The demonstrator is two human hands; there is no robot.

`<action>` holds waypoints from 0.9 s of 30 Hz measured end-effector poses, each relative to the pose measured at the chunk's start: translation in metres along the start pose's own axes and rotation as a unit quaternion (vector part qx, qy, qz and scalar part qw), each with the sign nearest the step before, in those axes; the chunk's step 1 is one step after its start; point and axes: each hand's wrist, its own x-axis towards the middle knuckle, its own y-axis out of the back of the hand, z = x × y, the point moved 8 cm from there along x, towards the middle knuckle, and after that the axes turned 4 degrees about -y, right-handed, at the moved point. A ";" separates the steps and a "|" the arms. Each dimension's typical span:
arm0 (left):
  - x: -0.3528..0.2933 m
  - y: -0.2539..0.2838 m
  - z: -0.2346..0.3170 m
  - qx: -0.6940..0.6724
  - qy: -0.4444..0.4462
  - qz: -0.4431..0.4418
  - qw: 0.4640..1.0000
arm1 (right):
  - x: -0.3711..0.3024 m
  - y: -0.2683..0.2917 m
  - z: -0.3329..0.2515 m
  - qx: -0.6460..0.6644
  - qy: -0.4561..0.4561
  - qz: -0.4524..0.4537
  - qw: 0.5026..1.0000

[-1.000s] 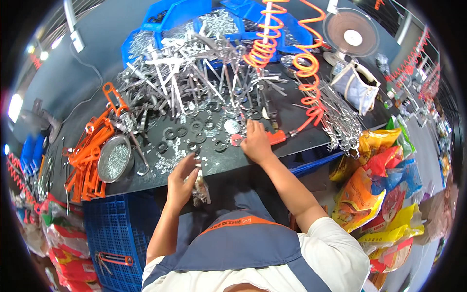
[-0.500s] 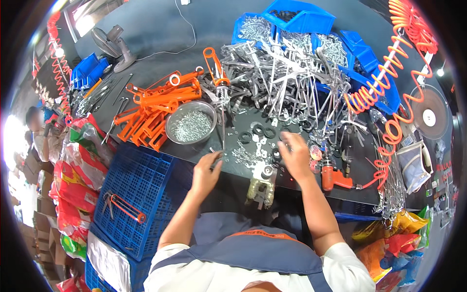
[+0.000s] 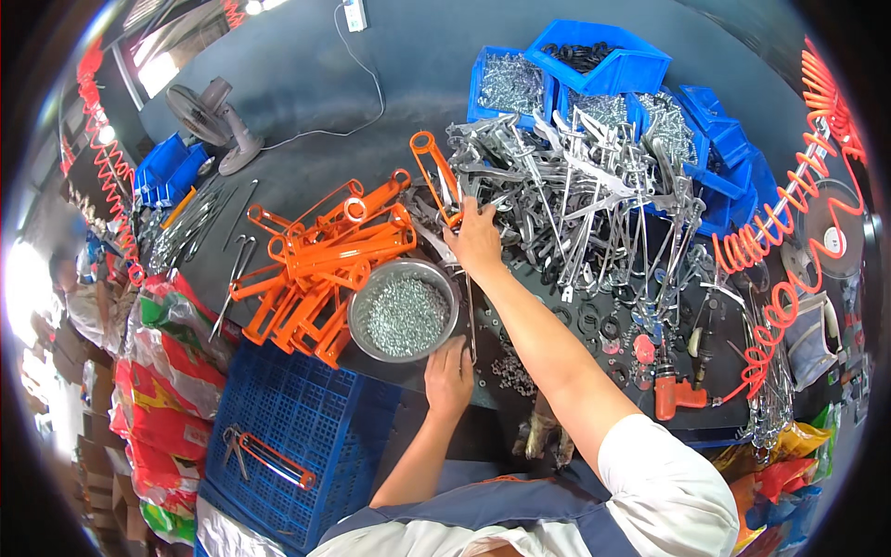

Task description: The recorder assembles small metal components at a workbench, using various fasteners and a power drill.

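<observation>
My right hand [image 3: 476, 239] reaches across the bench with its fingers closed around the lower end of an upright caulking gun's orange frame [image 3: 433, 172], where it meets the silver metalwork. A thin metal rod [image 3: 471, 320] runs from there toward the bench's front edge. My left hand [image 3: 450, 379] lies beside the rod's near end, just below a steel bowl [image 3: 360, 325] of small shiny fasteners. Its fingers look stretched out, and I see nothing held in them. Left of the bowl is a heap of orange gun frames [image 3: 339, 246].
Silver handles and rods [image 3: 575, 186] are piled at the back, before blue bins [image 3: 640, 70]. An orange power driver [image 3: 676, 395] lies at right near a coiled red air hose [image 3: 770, 348]. A blue crate [image 3: 320, 395] stands front left; a fan [image 3: 237, 139] sits behind.
My right hand has moved from the small parts at the right to the orange frame and closed there. My left hand stays near the rod's near end. The view has shifted.
</observation>
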 end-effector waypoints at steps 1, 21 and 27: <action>0.000 0.000 0.001 -0.009 0.008 -0.010 1.000 | 0.002 0.000 0.003 0.032 0.031 0.039 0.998; 0.002 0.038 0.022 -0.556 0.114 0.033 0.823 | -0.218 0.267 -0.011 0.219 0.334 0.107 0.911; 0.003 0.035 0.187 -0.718 0.118 -0.190 0.659 | -0.345 0.209 0.052 0.214 0.282 0.023 0.935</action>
